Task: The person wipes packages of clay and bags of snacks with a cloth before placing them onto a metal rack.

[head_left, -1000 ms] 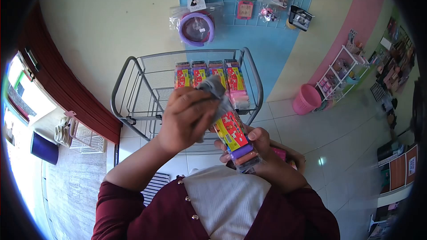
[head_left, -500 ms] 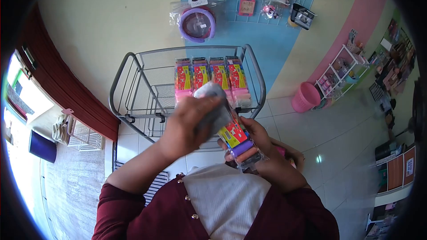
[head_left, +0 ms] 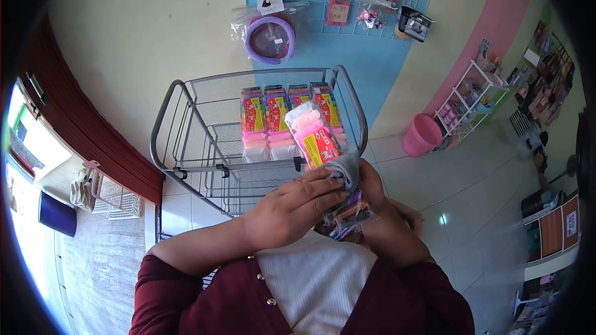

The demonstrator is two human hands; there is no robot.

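Note:
My left hand (head_left: pixel 295 208) is closed on a bunched grey cloth (head_left: pixel 345 170), pressing it against the lower middle of a clear-wrapped pack of coloured clay (head_left: pixel 315 142). The pack is tilted in front of my chest, with white and pink pieces at its upper end and a red and yellow label. My right hand (head_left: pixel 372 189) grips it from the right side; the fingers are partly hidden behind pack and cloth. Just beyond, similar clay packs (head_left: pixel 252 118) lie side by side on the top shelf of a grey metal cart.
The mesh cart (head_left: pixel 198 125) stands ahead against the wall, its raised rails around the shelf. A pink basket (head_left: pixel 422 135) and a white rack (head_left: pixel 465 99) are to the right. Wrapped goods hang on a wall grid above; a dark red door (head_left: pixel 93 130) is at left.
My left hand and the cloth have moved from the pack's upper end down toward me, onto its lower part. The white and pink end of the pack has come into sight.

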